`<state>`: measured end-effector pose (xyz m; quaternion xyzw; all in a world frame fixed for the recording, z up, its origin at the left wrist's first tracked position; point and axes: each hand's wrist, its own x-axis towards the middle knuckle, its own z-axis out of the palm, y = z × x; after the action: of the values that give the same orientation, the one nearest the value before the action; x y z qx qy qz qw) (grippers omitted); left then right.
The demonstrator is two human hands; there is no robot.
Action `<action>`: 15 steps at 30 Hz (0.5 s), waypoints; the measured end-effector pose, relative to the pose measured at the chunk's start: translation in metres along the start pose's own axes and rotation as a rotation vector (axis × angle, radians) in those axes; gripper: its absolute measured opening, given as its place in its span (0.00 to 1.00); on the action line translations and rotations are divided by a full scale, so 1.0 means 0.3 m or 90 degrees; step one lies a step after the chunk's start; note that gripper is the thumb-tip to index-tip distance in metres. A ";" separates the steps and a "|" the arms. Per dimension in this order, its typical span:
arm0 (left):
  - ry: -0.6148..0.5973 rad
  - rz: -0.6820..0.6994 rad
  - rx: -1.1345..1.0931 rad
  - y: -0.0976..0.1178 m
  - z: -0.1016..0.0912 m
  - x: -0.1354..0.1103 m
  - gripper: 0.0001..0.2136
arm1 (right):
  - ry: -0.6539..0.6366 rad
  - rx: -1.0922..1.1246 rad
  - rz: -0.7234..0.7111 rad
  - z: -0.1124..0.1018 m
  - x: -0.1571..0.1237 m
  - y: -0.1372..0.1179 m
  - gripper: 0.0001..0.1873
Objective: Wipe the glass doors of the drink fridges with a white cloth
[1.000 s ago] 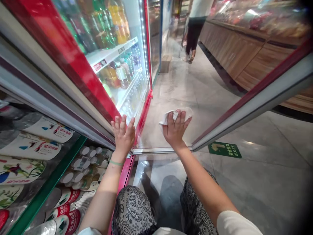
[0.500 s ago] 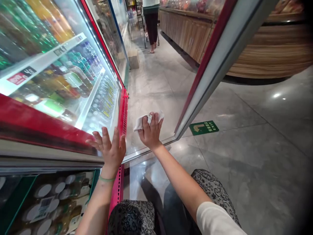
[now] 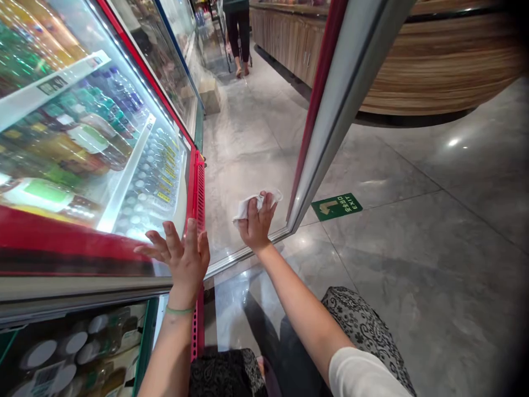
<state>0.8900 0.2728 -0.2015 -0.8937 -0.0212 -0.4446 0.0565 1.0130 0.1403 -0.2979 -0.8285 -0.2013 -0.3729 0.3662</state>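
Observation:
Low on the glass pane of a cooler door, my right hand presses a crumpled white cloth, fingers laid over it. The cloth lies against the glass near the bottom corner, close to the metal frame. My left hand is spread with fingers apart, palm toward the same pane, and holds nothing. Whether its palm touches the glass I cannot tell. Through the pane, bottles show on the lit shelves of a red-edged cooler.
A green exit sign is on the grey floor, right of the door. A curved wood-panelled counter stands beyond it. Lower left, capped bottles sit in another case. A person with a cart and a box are farther off.
My right hand and the cloth have slid slightly right across the glass, nearer the frame. My left hand has shifted slightly left, still spread. The view has turned a little, and the person has moved farther away.

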 end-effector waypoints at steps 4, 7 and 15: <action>-0.008 0.001 0.001 -0.002 0.000 -0.003 0.43 | 0.095 0.040 0.216 -0.006 -0.003 0.028 0.37; -0.016 -0.012 -0.024 -0.015 0.010 -0.023 0.42 | 0.093 0.054 0.264 -0.011 0.049 0.012 0.36; -0.049 -0.030 -0.017 -0.048 0.044 -0.116 0.41 | 0.148 0.003 0.215 0.062 -0.045 0.151 0.34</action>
<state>0.8783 0.2890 -0.2359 -0.9101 -0.0384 -0.4113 0.0334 1.0406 0.1239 -0.3373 -0.8009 -0.0172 -0.3988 0.4464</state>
